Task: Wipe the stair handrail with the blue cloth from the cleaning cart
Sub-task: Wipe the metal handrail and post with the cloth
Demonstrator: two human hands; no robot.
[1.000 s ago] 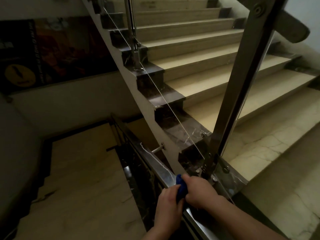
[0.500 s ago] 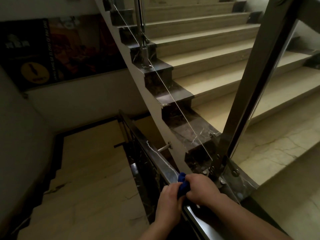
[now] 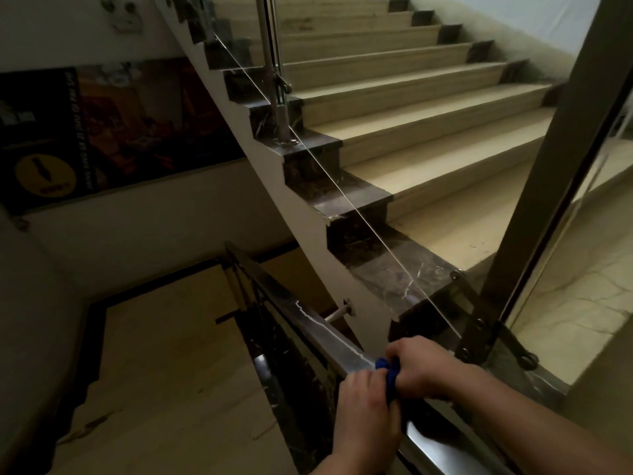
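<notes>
A shiny metal handrail [image 3: 308,320] slopes down to the left over the lower stair flight. A small blue cloth [image 3: 386,370] is bunched on the rail, mostly hidden between my hands. My right hand [image 3: 424,368] is closed over the cloth from the right. My left hand [image 3: 366,406] grips the rail and the cloth's left side, just below the right hand. Both hands touch each other on the rail.
A thick metal post [image 3: 548,186] rises at the right from a bracket [image 3: 476,327] on the landing edge. A glass panel edge [image 3: 342,200] runs along the upper stairs [image 3: 411,132]. A dark poster [image 3: 102,132] hangs on the left wall. The lower landing [image 3: 164,371] lies below.
The view has shifted, showing more of the upper stairs. Both hands stay closed on the cloth at the same spot on the rail, next to the post's base.
</notes>
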